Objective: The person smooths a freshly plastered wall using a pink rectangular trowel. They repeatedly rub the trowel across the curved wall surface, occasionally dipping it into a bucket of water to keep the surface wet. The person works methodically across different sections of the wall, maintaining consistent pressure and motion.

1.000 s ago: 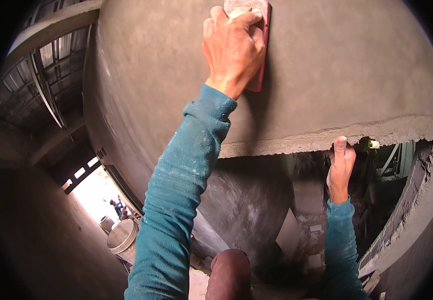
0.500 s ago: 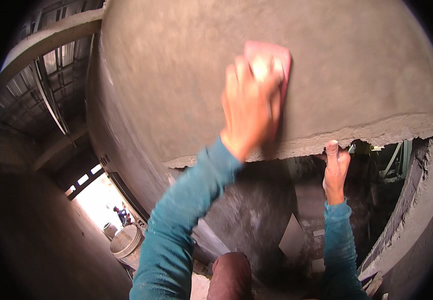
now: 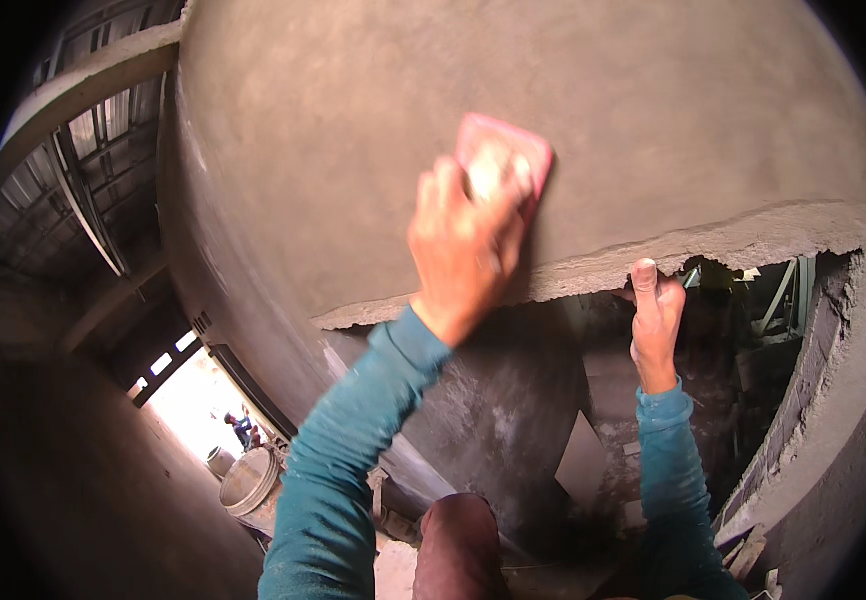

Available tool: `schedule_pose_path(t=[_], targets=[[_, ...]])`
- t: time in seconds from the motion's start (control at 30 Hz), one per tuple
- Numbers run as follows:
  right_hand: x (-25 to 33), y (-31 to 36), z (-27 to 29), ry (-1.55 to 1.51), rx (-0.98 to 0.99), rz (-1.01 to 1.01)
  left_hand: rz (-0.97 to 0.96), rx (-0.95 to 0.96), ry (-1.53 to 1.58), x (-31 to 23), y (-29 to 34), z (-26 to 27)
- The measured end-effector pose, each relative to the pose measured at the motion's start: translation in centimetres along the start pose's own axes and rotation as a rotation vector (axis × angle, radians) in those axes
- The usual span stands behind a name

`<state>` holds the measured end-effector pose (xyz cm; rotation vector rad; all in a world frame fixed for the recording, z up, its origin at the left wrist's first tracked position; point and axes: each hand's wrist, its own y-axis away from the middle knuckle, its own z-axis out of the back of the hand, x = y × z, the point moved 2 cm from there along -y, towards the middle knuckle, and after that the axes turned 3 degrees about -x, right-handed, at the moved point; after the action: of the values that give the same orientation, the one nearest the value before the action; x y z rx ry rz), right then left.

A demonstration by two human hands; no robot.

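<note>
My left hand (image 3: 461, 245) is closed around the pale grip of a pink hand float (image 3: 530, 150). The float lies against the grey plastered wall (image 3: 673, 120), tilted, some way above the wall's ragged lower edge (image 3: 578, 275). The fingers are partly blurred, and the palm side is hidden. At that broken edge, to the right, my right hand (image 3: 659, 315) grips from below with the thumb up; its other fingers are mostly out of sight behind the rim.
Below the edge is a dark opening with a rough right jamb (image 3: 818, 400) and a leaning pale board (image 3: 581, 465). A bucket (image 3: 250, 482) stands at lower left, near a bright doorway (image 3: 193, 405) with a person beyond. My knee (image 3: 459, 545) shows at the bottom.
My left hand has moved the float down the wall and slightly left. My right hand keeps its hold on the edge; the whole view has shifted a little.
</note>
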<state>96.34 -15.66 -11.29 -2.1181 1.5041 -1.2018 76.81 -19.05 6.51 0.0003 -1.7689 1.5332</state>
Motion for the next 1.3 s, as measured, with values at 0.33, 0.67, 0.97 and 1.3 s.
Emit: schedule_pose_path(t=[0.33, 0.67, 0.97, 1.3], targets=[[-1.1, -0.2, 0.4, -0.001, -0.025, -0.015, -0.021, 0.019, -0.017, -0.8, 0.4, 0.0], [0.5, -0.3, -0.1, -0.002, 0.011, 0.025, -0.005, 0.011, 0.015, -2.0, 2.2, 0.0], [-1.4, -0.6, 1.4, 0.083, -0.028, 0.014, -0.101, 0.001, -0.035, -2.2, -1.7, -0.1], [-1.4, -0.5, 1.0, 0.118, -0.047, 0.044, -0.178, -0.068, 0.044, -6.7, -10.0, -2.6]])
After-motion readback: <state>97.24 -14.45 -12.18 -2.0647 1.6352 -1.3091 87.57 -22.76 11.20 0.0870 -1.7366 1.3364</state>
